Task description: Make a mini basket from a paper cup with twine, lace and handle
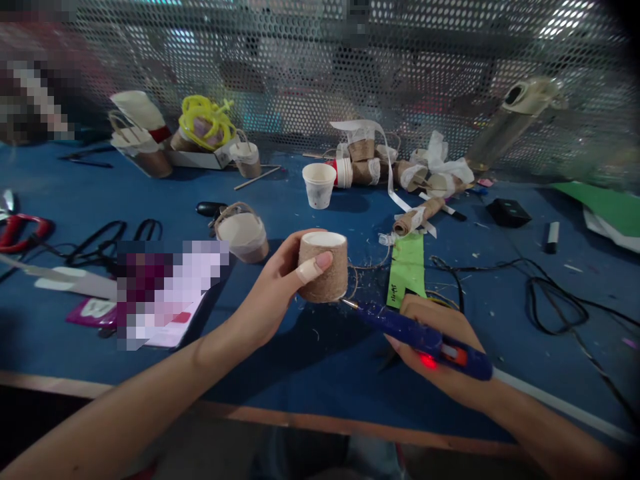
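My left hand (273, 293) holds a small cup wrapped in brown twine (320, 283), its white round end facing up. The thumb, with a bandage on it, presses on the twine. A loose strand of twine trails from the cup to the right. In my right hand (443, 317) is a blue glue gun (400, 327) with a red light glowing on its body. Its metal nozzle points left and is at the lower edge of the cup; whether they touch I cannot tell. A green strip of paper (406, 267) lies just beyond my right hand.
A white paper cup (319, 187) stands behind, near a twine-wrapped basket (243, 235). Several wrapped cups and a twine roll (417, 217) lie at the back right. Black cables (555, 307) curl on the right, red-handled scissors (23, 230) lie left. A perforated metal screen (295, 80) closes off the back.
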Available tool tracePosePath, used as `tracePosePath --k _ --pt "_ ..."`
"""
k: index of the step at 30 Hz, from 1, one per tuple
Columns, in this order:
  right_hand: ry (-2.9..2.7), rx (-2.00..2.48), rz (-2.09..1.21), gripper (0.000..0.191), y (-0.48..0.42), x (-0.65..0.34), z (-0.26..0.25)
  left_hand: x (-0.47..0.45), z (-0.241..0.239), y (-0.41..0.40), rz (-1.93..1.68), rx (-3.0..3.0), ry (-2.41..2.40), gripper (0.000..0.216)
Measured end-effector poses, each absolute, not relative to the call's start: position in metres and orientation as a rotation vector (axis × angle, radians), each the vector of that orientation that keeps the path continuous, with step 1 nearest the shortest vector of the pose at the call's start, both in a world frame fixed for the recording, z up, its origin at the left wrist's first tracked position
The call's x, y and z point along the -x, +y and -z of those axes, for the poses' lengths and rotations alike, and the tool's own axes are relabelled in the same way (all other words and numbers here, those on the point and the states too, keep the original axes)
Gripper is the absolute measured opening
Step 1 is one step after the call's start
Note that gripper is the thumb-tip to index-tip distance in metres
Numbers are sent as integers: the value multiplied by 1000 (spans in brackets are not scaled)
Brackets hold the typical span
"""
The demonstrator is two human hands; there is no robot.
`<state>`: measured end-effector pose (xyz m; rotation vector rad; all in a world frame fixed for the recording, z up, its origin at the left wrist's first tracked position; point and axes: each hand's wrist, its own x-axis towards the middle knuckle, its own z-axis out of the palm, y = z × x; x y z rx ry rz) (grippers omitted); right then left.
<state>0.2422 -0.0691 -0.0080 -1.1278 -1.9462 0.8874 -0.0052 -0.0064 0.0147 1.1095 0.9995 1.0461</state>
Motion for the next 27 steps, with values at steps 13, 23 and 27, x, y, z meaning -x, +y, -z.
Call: tracePosePath --k 13,23,27 --pt "-1977 1114 -848 23 -73 -241 5 0 -16 -7 -1097 -1169 1046 50" --pt "-1952 1135 -808 28 -75 -237 0 1 -13 -8 -1108 -1158 1010 43" --pt "-1969 1152 -761 28 -73 -239 1 2 -12 -7 -1127 -1147 993 42"
